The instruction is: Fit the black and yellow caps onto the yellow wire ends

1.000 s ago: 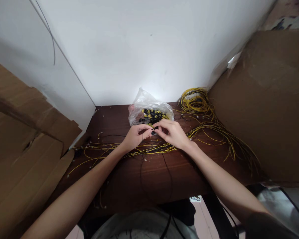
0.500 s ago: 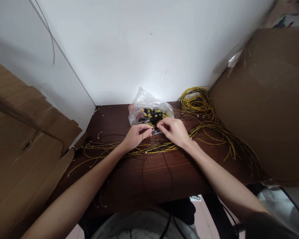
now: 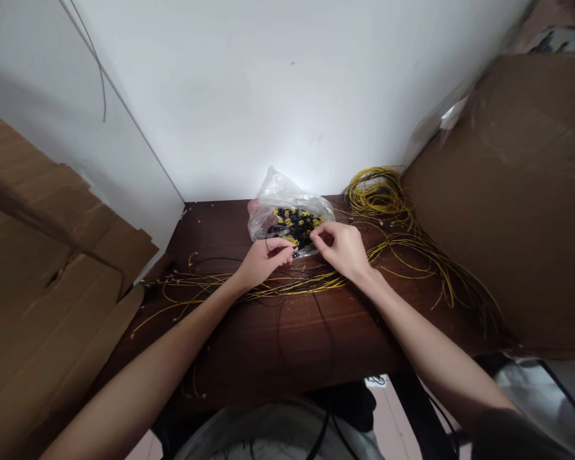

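My left hand (image 3: pixel 262 260) is closed in a pinch in front of the clear plastic bag (image 3: pixel 271 185), gripping a thin black wire (image 3: pixel 278 332) that loops down over the tabletop. A small dark bit shows at its fingertips, too small to name. Apart from it, my right hand (image 3: pixel 341 248) is pinched over the bag's right front edge. Whatever its fingertips hold, if anything, is too small to make out. Inside the open bag lie several small black and yellow plastic pieces (image 3: pixel 297 220). Yellow and black wires (image 3: pixel 287 285) run across the table beneath both wrists.
A coil of yellow wire (image 3: pixel 376 191) sits at the back right, with more wires trailing along the right side. Cardboard (image 3: pixel 38 300) stands at the left, and a large cardboard box (image 3: pixel 512 191) at the right. A white wall (image 3: pixel 278 96) closes off the dark brown table (image 3: pixel 230 364).
My right hand has drawn slightly right, widening the space between my fingertips. My left hand stays nearly still, and the hanging black wire has shifted a little.
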Available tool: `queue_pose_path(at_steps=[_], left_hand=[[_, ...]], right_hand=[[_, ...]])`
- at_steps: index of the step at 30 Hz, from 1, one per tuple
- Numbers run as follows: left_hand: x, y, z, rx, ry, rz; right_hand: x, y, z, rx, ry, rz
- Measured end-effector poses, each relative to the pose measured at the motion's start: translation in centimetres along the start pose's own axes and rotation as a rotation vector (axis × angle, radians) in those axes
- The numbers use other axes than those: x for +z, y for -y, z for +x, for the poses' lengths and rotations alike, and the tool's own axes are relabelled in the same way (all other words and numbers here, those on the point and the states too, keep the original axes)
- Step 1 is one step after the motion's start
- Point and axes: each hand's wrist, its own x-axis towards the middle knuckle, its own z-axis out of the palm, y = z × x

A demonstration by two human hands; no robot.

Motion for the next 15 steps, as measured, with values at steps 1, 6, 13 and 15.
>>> queue_pose_path(at_steps=[1, 6, 13, 15], left_hand=[[0.0, 0.0, 0.0, 0.002, 0.001, -0.005], [0.1, 0.2, 0.0, 0.019, -0.002, -0.024], [0.0, 0.1, 0.0, 0.039, 0.018, 0.004], [0.0, 0.1, 0.0, 0.033, 0.018, 0.003]], right_hand=[[0.0, 0.0, 0.0, -0.005, 0.001, 0.001], [-0.3, 0.4, 0.0, -0.097, 0.065, 0.049], [-0.2, 1.1, -0.4, -0.234, 0.245, 0.083], [-0.2, 1.0, -0.4, -0.225, 0.238, 0.078]])
